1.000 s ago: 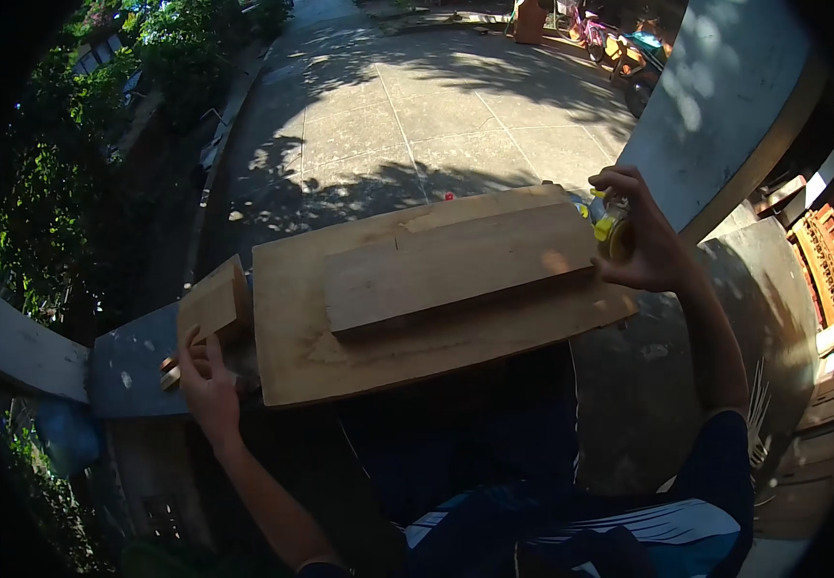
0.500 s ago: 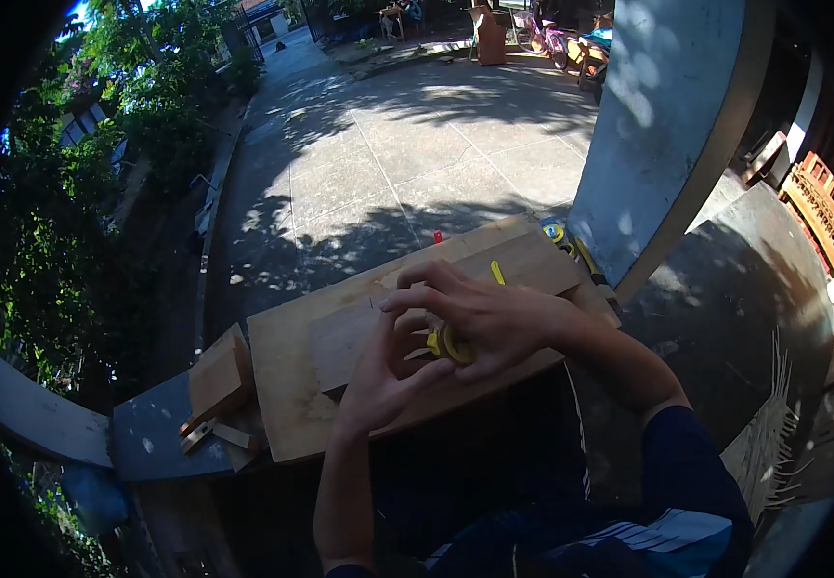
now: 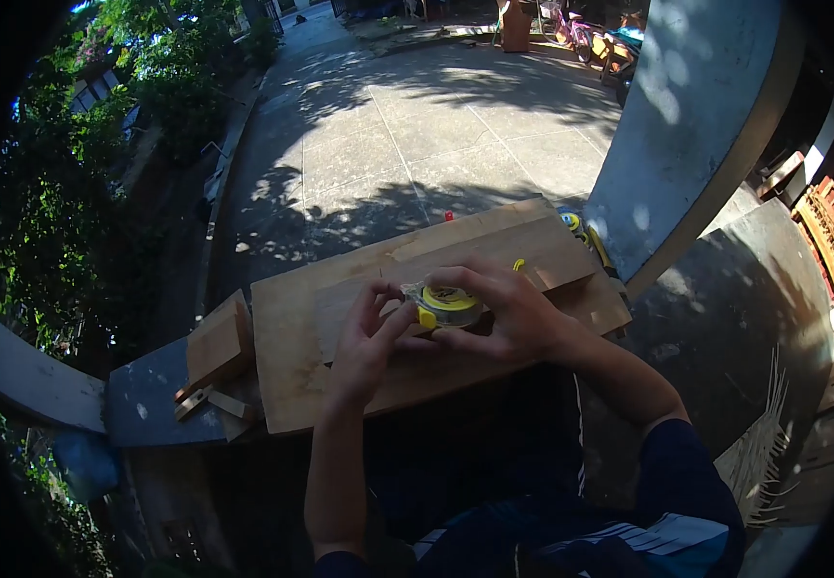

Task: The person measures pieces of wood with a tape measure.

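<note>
A round yellow-and-clear object like a tape measure (image 3: 450,301) is held above the boards. My right hand (image 3: 513,313) wraps its fingers and thumb round the right side of it. At its left edge my left hand (image 3: 371,332) is closed, the fingertips pinching near the yellow tab. Beneath both hands lies a long wooden plank (image 3: 364,287), resting on a wider wooden board (image 3: 287,371). A small yellow strip (image 3: 518,264) shows just beyond my right hand.
Wooden blocks (image 3: 220,345) sit on the grey ledge (image 3: 147,390) at left. Beside the pillar (image 3: 682,135) at right is a blue-and-yellow item (image 3: 573,223). A small red object (image 3: 449,216) shows at the board's far edge.
The round object now shows its face more fully. My left fingers have closed in at its left edge, and my right hand has opened wider around it. The view has shifted slightly.
</note>
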The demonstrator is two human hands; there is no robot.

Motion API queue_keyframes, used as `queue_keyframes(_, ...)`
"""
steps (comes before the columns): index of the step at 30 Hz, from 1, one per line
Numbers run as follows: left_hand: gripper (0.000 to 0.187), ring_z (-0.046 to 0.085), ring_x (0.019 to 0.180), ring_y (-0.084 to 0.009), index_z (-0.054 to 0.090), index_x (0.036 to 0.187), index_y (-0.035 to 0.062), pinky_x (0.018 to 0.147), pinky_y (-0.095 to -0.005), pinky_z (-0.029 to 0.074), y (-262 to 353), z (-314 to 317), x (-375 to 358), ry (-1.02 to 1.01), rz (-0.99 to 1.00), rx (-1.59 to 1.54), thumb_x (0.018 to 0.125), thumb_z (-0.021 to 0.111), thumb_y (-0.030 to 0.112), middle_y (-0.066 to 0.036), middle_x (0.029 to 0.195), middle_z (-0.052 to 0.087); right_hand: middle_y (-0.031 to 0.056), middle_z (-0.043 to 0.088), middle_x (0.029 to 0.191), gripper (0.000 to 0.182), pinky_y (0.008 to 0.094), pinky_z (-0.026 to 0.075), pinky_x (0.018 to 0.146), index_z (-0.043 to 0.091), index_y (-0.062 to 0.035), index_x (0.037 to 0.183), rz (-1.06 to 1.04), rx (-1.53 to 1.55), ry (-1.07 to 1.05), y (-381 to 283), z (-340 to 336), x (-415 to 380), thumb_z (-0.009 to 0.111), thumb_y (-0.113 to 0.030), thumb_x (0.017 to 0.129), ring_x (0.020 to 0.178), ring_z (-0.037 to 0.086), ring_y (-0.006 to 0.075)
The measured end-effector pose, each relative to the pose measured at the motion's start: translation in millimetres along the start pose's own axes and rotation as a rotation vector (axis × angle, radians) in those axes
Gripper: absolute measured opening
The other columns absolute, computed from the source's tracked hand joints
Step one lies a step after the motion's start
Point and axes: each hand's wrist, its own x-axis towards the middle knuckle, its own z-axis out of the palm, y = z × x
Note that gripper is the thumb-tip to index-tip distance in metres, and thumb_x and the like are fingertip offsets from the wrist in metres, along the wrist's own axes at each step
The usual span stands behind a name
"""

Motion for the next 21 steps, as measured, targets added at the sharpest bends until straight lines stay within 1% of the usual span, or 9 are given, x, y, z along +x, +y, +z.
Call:
queue_keyframes(2, 0.018, 0.061, 0.078, -0.0066, 0.059, 0.109, 0.0081, 0.07, -0.0205, 0.051, -1, -12, -7, -0.042, -0.091, 0.15, 0.099, 0.067, 0.021, -0.002, 0.089, 0.063, 0.014, 0.067, 0.109, 0.051, 0.0397, 0.055, 0.082, 0.062, -0.0057, 0.119, 0.083, 0.074, -0.072, -1, -8, -8, 0.083, -0.031, 0.079, 0.099, 0.069, 0.0313)
queue_keyframes(3, 0.017, 0.058, 0.073, -0.0053, 0.06, 0.106, 0.0079, 0.065, -0.02, 0.047, 0, -16, -17, 0.036, -0.097, 0.176, 0.099, 0.068, 0.022, 0.0, 0.083, 0.062, 0.0131, 0.069, 0.106, 0.046, 0.0376, 0.054, 0.081, 0.065, -0.0052, 0.115, 0.063, 0.024, -0.035, -1, -12, -11, 0.082, -0.029, 0.079, 0.099, 0.07, 0.029)
queue_keyframes(5, 0.017, 0.051, 0.063, -0.0029, 0.064, 0.1, 0.0077, 0.056, -0.0191, 0.039, 14, -26, -31, 0.158, -0.106, 0.247, 0.097, 0.069, 0.023, 0.003, 0.07, 0.059, 0.0125, 0.069, 0.097, 0.044, 0.0347, 0.054, 0.073, 0.065, -0.0039, 0.112, 0.13, 0.012, -0.009, 12, -30, -20, 0.079, -0.032, 0.082, 0.087, 0.069, 0.0232)
queue_keyframes(7, 0.018, 0.045, 0.059, -0.001, 0.065, 0.098, 0.0066, 0.052, -0.0208, 0.03, 19, -52, -43, 0.327, -0.034, 0.392, 0.097, 0.07, 0.024, 0.004, 0.067, 0.056, 0.0108, 0.07, 0.094, 0.04, 0.0321, 0.052, 0.073, 0.065, -0.0028, 0.108, 0.31, -0.073, 0.076, 33, -64, -35, 0.077, -0.031, 0.082, 0.084, 0.067, 0.0169)
queue_keyframes(8, 0.019, 0.045, 0.059, -0.0013, 0.066, 0.098, 0.006, 0.051, -0.021, 0.03, 19, -71, -48, 0.364, -0.073, 0.431, 0.096, 0.071, 0.024, 0.004, 0.067, 0.056, 0.0109, 0.069, 0.093, 0.041, 0.0308, 0.051, 0.074, 0.062, -0.002, 0.11, 0.471, 0.007, 0.073, 38, -86, -41, 0.074, -0.031, 0.083, 0.083, 0.064, 0.0134)
queue_keyframes(9, 0.02, 0.046, 0.059, -0.0015, 0.067, 0.097, 0.0055, 0.051, -0.0212, 0.03, 18, -88, -51, 0.4, -0.109, 0.468, 0.096, 0.071, 0.025, 0.004, 0.068, 0.057, 0.0121, 0.067, 0.095, 0.044, 0.0302, 0.051, 0.078, 0.059, -0.0016, 0.114, 0.598, 0.097, 0.162, 49, -101, -51, 0.072, -0.032, 0.085, 0.087, 0.063, 0.0143)
queue_keyframes(12, 0.028, 0.039, 0.058, -0.0001, 0.07, 0.091, 0.0027, 0.051, -0.0222, 0.025, 17, -108, -61, 0.432, -0.201, 0.67, 0.094, 0.072, 0.03, 0.005, 0.065, 0.054, 0.0117, 0.062, 0.102, 0.047, 0.031, 0.048, 0.086, 0.055, -0.0004, 0.116, 0.68, 0.096, 0.328, 91, -137, -86, 0.067, -0.037, 0.088, 0.096, 0.061, 0.0171)
queue_keyframes(15, 0.029, 0.035, 0.058, 0.0005, 0.069, 0.089, 0.002, 0.051, -0.0237, 0.023, 3, -114, -59, 0.436, -0.156, 0.808, 0.094, 0.072, 0.031, 0.007, 0.063, 0.05, 0.0108, 0.062, 0.102, 0.047, 0.0315, 0.048, 0.086, 0.054, -0.0007, 0.117, 0.827, 0.095, 0.349, 96, -145, -106, 0.065, -0.037, 0.089, 0.096, 0.06, 0.0165)
queue_keyframes(21, 0.031, 0.041, 0.056, -0.0019, 0.068, 0.09, 0.0012, 0.052, -0.0248, 0.027, 13, -100, -51, 0.439, -0.287, 0.782, 0.092, 0.073, 0.032, 0.006, 0.06, 0.049, 0.0097, 0.062, 0.101, 0.045, 0.0303, 0.048, 0.085, 0.054, -0.0012, 0.117, 0.821, 0.13, 0.303, 90, -133, -112, 0.066, -0.036, 0.091, 0.095, 0.06, 0.0154)
